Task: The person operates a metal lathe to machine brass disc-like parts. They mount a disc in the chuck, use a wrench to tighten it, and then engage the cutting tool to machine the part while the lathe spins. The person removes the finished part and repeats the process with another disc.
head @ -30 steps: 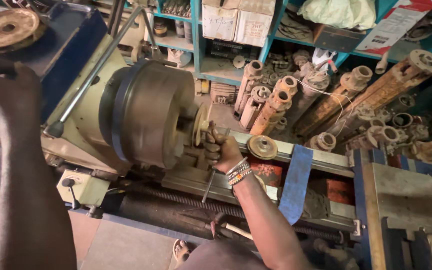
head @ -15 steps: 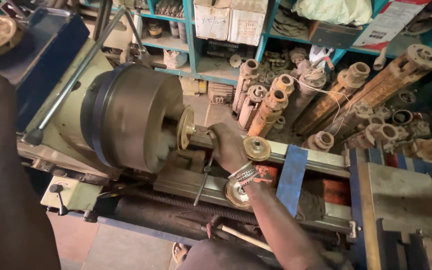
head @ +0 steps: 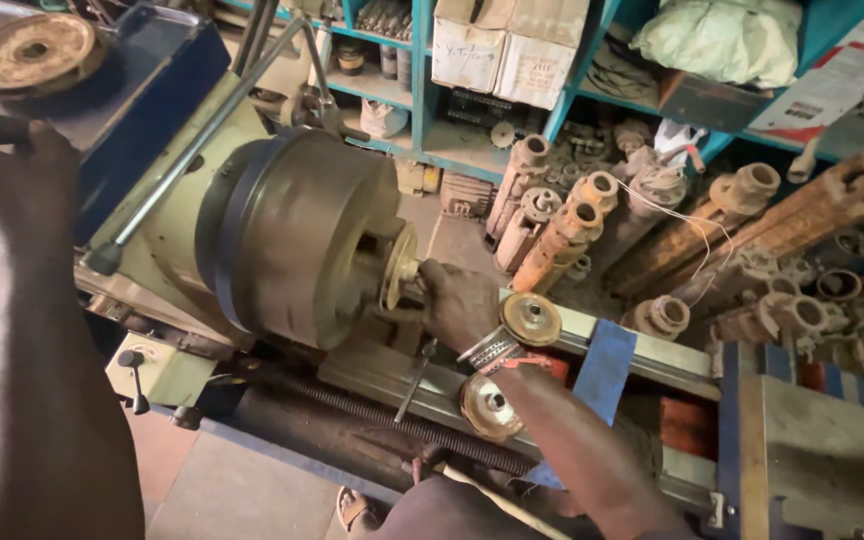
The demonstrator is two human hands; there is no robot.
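A big dark lathe chuck (head: 297, 235) holds a pale brass disc (head: 399, 265) at its face. My right hand (head: 457, 300), with bangles at the wrist, is closed in a fist right against that disc, its fingers wrapped at the disc's right side. My left hand (head: 7, 170) is raised at the far left beside the blue headstock cover (head: 147, 90), fingers curled. What the left hand grips, if anything, is hidden.
Two more brass discs (head: 530, 318) (head: 487, 405) lie on the lathe bed (head: 642, 345) near my right wrist. A rusty disc (head: 32, 48) rests on the headstock. Rusty flanged shafts (head: 562, 230) lean behind the lathe, below blue shelves (head: 417, 60) with boxes. A long lever (head: 192, 150) crosses above the chuck.
My right hand has shifted slightly up along the bed and stays closed at the brass disc in the chuck. The view has swung a little, and my left hand shows curled fingers now.
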